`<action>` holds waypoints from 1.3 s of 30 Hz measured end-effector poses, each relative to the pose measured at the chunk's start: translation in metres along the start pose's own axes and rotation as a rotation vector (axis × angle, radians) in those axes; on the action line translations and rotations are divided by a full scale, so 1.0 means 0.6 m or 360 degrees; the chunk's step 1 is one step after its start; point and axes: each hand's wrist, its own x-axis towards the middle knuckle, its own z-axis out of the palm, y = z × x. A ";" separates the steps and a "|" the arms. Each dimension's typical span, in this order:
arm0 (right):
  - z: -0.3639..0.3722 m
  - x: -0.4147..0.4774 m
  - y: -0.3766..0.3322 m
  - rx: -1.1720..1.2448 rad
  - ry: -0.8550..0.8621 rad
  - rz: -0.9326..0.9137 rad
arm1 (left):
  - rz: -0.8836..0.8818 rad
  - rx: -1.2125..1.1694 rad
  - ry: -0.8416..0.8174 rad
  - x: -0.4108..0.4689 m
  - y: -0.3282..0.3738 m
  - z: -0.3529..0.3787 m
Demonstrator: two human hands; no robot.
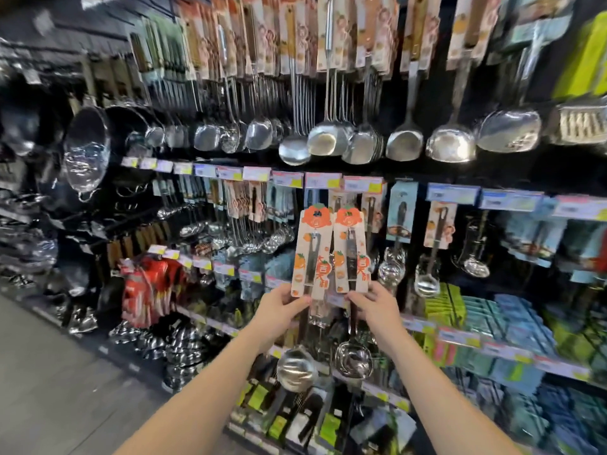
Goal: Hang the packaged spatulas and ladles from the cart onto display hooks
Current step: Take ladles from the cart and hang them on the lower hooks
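Note:
I hold two packaged steel ladles upright side by side in front of the display wall. My left hand (281,307) grips the lower edge of the left ladle's card (312,254), cream with an orange fruit top; its bowl (296,369) hangs below. My right hand (377,308) grips the bottom of the right ladle's matching card (350,251), whose squarer bowl (354,359) dangles beneath. The card tops reach up to the middle row of price tags (323,180). Whether either card is on a hook I cannot tell. No cart is visible.
Packed rows of carded spatulas and ladles (328,136) hang above. More ladles (427,257) hang to the right, strainers and pots (87,159) to the left, boxed goods (492,316) on lower shelves. Grey aisle floor (49,372) lies at the lower left.

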 end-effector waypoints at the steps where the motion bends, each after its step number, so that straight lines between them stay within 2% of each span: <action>1: 0.007 0.013 -0.001 0.0003 0.0025 -0.0001 | 0.0009 0.0009 -0.0019 0.017 0.002 -0.008; 8: 0.043 0.103 0.006 0.0019 0.0178 0.0047 | 0.0032 -0.0032 -0.0183 0.132 -0.007 -0.046; 16: 0.077 0.182 0.023 -0.0070 0.0423 0.0096 | 0.0153 -0.0035 -0.0491 0.255 -0.020 -0.083; 19: 0.087 0.192 0.015 -0.0059 0.0556 0.0091 | 0.0198 -0.0004 -0.0570 0.288 -0.022 -0.092; 24: 0.092 0.214 0.007 -0.0084 0.0618 0.0097 | 0.0218 -0.0047 -0.0741 0.320 -0.017 -0.097; 31: 0.085 0.239 0.004 0.0088 0.0611 0.0002 | 0.0227 -0.0085 -0.0778 0.342 -0.010 -0.092; 39: 0.062 0.265 0.017 0.0094 0.0610 0.0001 | 0.0160 -0.0098 -0.0755 0.364 -0.002 -0.065</action>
